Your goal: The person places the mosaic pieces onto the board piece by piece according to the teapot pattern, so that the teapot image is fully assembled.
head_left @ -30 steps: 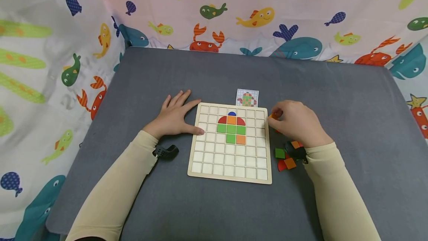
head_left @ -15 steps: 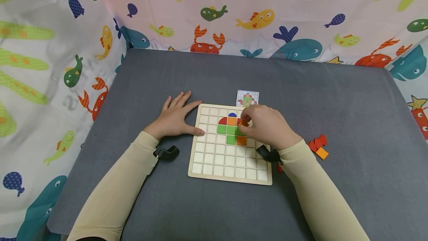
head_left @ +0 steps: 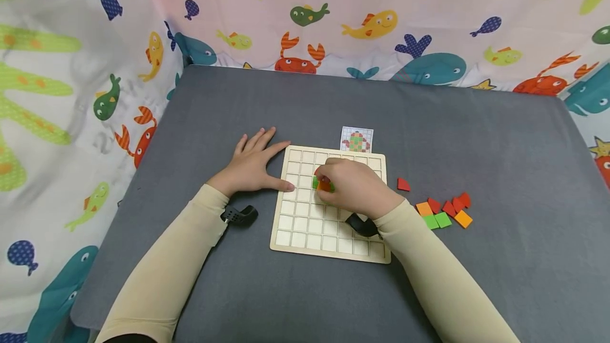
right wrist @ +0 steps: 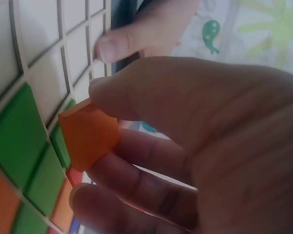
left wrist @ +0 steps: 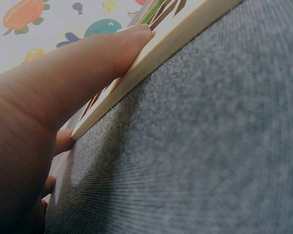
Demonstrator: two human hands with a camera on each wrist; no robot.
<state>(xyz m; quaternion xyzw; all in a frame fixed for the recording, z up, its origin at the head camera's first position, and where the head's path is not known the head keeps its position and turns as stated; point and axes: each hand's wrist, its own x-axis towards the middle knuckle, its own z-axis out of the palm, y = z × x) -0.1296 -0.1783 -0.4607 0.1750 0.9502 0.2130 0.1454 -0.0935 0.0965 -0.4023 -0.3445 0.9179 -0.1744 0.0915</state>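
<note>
My right hand (head_left: 357, 187) pinches an orange tile (right wrist: 90, 136) between thumb and fingers, over the upper left part of the wooden grid board (head_left: 305, 240). In the right wrist view the tile is tilted close to the grid, beside green tiles (right wrist: 19, 131) set in the cells. The hand hides most of the set pieces in the head view. My left hand (head_left: 250, 168) lies at the board's left side with fingers spread. Its thumb (left wrist: 107, 53) rests over the board's edge, and the index fingertip is at the upper left corner.
Right of the board lie loose pieces: a red one (head_left: 403, 184) by itself, then a cluster with green tiles (head_left: 443, 220), orange tiles (head_left: 463, 219) and several red pieces. A small pattern card (head_left: 356, 140) lies against the board's far edge. A printed curtain (head_left: 257, 9) hangs behind the table.
My right hand has carried the orange tile leftward from beside the board to over its upper left part, uncovering the loose pieces. My left hand has stayed at the board's edge.
</note>
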